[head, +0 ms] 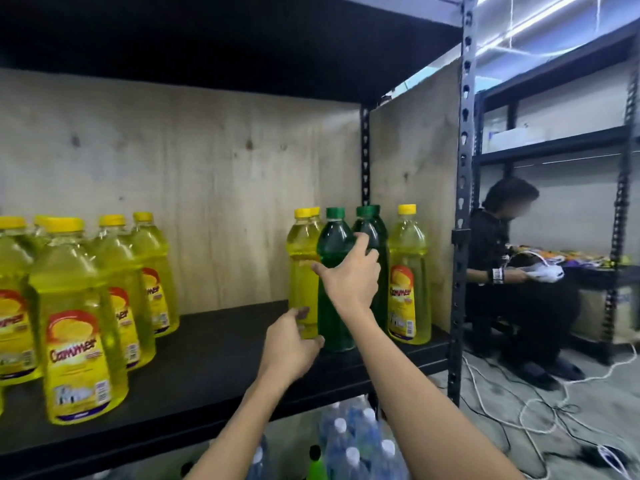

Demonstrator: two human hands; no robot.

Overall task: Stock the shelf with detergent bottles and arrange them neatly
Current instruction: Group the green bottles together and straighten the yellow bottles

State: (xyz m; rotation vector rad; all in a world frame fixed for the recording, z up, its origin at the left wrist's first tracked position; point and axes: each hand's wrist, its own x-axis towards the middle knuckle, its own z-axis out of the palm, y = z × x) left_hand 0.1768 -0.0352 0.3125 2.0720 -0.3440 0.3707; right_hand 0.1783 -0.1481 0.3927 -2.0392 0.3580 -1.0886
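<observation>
At the right end of the black shelf [214,355] stand a yellow bottle [302,268], two green bottles [333,244] [375,223] and another labelled yellow bottle [408,282], close together. My right hand [349,278] reaches over the nearer green bottle, thumb spread left and index finger on the second green bottle. My left hand [292,344] sits low in front of the yellow bottle's base, thumb and fingers curved apart, thumb touching it. Several yellow detergent bottles [78,337] stand in a cluster at the shelf's left.
A plywood panel [207,168] backs the shelf, with a black metal upright [462,202] at its right. Clear water bottles [353,441] sit on the level below. A person in black [512,282] crouches by the neighbouring rack, with cables [540,414] across the floor.
</observation>
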